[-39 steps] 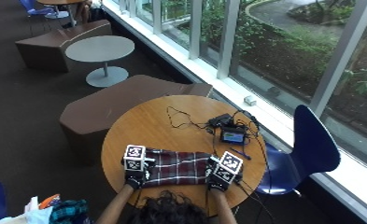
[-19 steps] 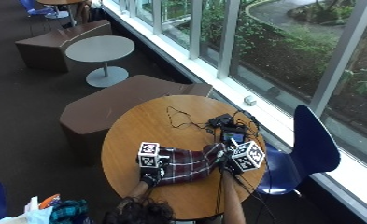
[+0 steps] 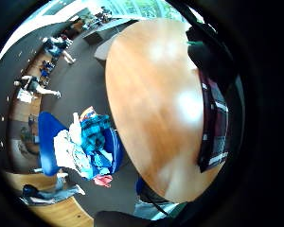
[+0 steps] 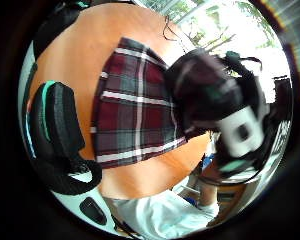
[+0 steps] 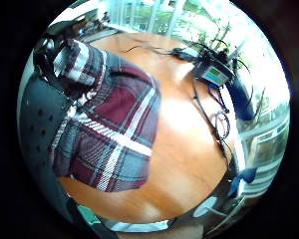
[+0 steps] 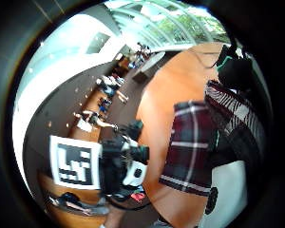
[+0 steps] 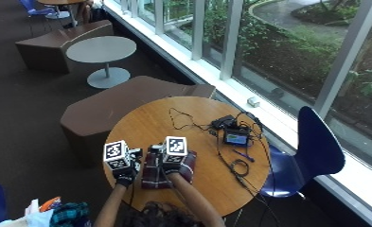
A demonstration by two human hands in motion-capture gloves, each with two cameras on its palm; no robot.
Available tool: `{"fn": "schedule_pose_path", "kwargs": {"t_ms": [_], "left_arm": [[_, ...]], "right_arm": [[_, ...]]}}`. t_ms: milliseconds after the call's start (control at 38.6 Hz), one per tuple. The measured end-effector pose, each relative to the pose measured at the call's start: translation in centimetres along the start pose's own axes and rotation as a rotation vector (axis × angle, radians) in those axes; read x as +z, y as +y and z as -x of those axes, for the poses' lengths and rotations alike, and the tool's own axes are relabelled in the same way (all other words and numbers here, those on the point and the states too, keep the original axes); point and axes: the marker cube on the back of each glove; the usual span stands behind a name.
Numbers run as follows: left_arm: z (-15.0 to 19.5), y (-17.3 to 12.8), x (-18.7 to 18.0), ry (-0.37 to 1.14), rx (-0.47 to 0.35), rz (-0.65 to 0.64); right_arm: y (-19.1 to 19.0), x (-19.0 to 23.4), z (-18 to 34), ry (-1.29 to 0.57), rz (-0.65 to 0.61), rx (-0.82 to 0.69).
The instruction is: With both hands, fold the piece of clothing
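A round wooden table [image 7: 173,120] by a wall of windows [image 7: 286,42] fills the middle of the outside view, with a blue chair [image 7: 314,151] drawn up at its window side and a brown bench [image 7: 119,106] beyond its far edge. A person seated at the near edge reaches both gloved hands onto the tabletop, where a dark red plaid garment [image 7: 166,168] lies folded over into a narrow band near that edge. The right hand [image 7: 172,165] sits on top of the cloth, and its palm views show plaid fabric bunched up against the glove, the fingers curled round a fold of it. The left hand [image 7: 125,174] rests at the garment's left edge, close beside the right; its thumb-side palm view shows the cloth spread flat on the wood with the other hand over it, and whether the left fingers pinch the cloth cannot be told. Toward the window side of the table, well apart from the garment, lie a small device with a lit screen [image 7: 237,138] and a tangle of black cables [image 7: 185,118].
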Motion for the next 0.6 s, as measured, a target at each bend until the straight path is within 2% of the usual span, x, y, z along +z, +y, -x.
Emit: {"fn": "schedule_pose_path", "kwargs": {"t_ms": [156, 207, 285, 311, 415, 493, 596], "left_arm": [[2.9, 1.5, -0.8, 0.033, -0.068, -0.004], [3.5, 1.9, -0.8, 0.036, -0.081, -0.003], [3.9, 2.2, -0.5, 0.047, -0.087, 0.015], [3.9, 2.2, -0.4, 0.051, -0.087, 0.021], [3.5, 1.7, 0.6, 0.047, -0.085, 0.031], [2.5, 1.4, 0.9, 0.041, -0.061, 0.027], [1.0, 1.1, 0.9, 0.044, -0.010, 0.015]], "right_arm": [[1.8, 7.5, 3.3, 0.203, 0.055, -0.093], [1.8, 9.0, 3.8, 0.250, 0.014, -0.120], [0.7, 10.1, 4.3, 0.277, -0.116, -0.160], [1.0, 10.3, 4.4, 0.281, -0.104, -0.168], [3.3, 9.8, 4.0, 0.263, 0.059, -0.228], [3.8, 8.8, 3.1, 0.203, 0.195, -0.363], [5.0, 4.8, 0.6, 0.218, 0.398, -0.530]]}}
